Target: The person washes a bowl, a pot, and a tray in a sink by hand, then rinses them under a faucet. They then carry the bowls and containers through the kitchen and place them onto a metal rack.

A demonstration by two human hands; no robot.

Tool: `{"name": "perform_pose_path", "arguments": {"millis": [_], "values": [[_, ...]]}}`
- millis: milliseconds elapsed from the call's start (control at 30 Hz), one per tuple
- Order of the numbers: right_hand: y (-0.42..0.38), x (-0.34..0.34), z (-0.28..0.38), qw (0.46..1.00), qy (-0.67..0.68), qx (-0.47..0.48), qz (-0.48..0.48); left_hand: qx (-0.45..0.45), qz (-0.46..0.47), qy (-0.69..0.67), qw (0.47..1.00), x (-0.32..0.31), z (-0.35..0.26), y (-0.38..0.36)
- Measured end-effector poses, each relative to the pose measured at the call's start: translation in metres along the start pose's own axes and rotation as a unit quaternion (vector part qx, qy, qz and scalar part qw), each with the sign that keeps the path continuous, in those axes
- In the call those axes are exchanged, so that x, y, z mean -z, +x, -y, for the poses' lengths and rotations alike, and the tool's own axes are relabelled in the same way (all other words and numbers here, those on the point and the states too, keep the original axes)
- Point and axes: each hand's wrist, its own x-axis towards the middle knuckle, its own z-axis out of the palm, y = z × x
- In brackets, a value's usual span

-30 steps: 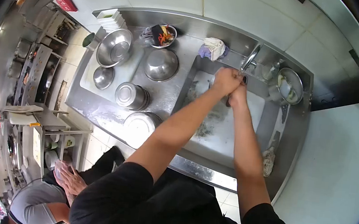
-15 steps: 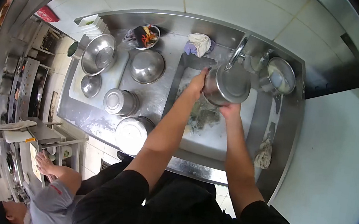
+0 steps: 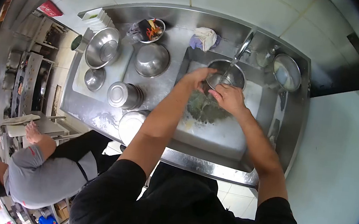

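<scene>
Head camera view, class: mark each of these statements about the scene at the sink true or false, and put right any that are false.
1. The pot is under the tap. True.
2. The pot is upside down. False: its open mouth faces up.
3. The left hand and the right hand are both at the pot. True.
4. The cloth lies on the floor of the sink. False: it lies behind the sink, to the left of the tap.
5. A co-worker's hand is in the sink. False: it is well off to the left, away from the sink.
</scene>
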Motion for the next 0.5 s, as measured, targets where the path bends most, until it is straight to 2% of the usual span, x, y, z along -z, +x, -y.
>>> {"name": "perform_pose_path", "arguments": {"millis": [33,67,133,167,233,333,433,467,500], "values": [[-0.003,0.001,0.002,1.0,0.014,0.009,0.019,-0.03,-0.018,0.04,0.999,0.002,0.001,0.0],[-0.001,0.004,-0.004,0.996,0.067,-0.023,0.053,-0.056,-0.028,0.09,0.994,0.003,-0.003,-0.002],[0.021,0.014,-0.01,0.991,-0.041,-0.013,-0.126,-0.104,-0.051,0.187,0.976,0.004,-0.006,-0.006],[0.033,0.016,-0.015,0.973,-0.092,-0.006,-0.212,-0.171,-0.066,0.25,0.951,0.001,-0.007,-0.004],[0.053,0.014,-0.03,0.973,-0.181,-0.036,-0.136,-0.295,-0.093,0.372,0.875,-0.007,-0.01,0.0],[0.084,0.014,-0.056,0.984,-0.144,-0.064,0.077,-0.335,-0.125,0.513,0.781,-0.028,-0.03,-0.016],[0.086,0.039,-0.051,0.957,-0.02,-0.274,0.09,-0.38,-0.138,0.332,0.852,-0.015,-0.036,-0.046],[0.074,0.022,-0.072,0.954,-0.017,-0.298,0.026,-0.432,-0.195,0.27,0.838,-0.003,-0.027,-0.035],[0.063,0.016,-0.066,0.895,0.178,-0.41,0.017,-0.476,-0.198,0.159,0.842,-0.002,-0.02,-0.035]]}}
